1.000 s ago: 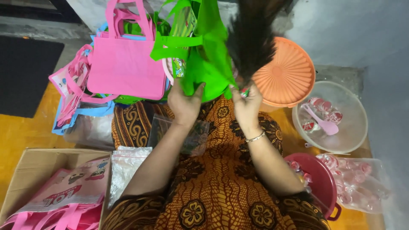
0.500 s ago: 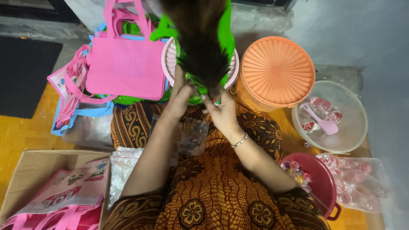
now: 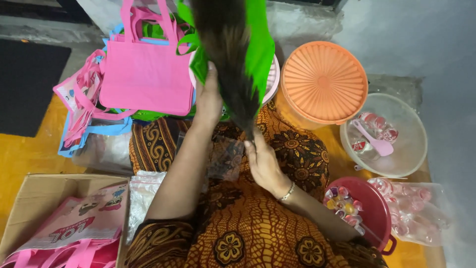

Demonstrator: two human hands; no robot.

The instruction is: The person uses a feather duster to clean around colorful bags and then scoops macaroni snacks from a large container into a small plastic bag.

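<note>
Fingers of the left hand pinch the green bag upright above the lap, while the right hand, loosely curled, rests below the bag with no clear grasp.

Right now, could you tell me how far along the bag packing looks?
Done: nothing visibly packed. In hand: the left hand grips the green bag; the right hand rests on the lap by a clear plastic pouch. Left: pink bag and boxed bags wait.
</note>
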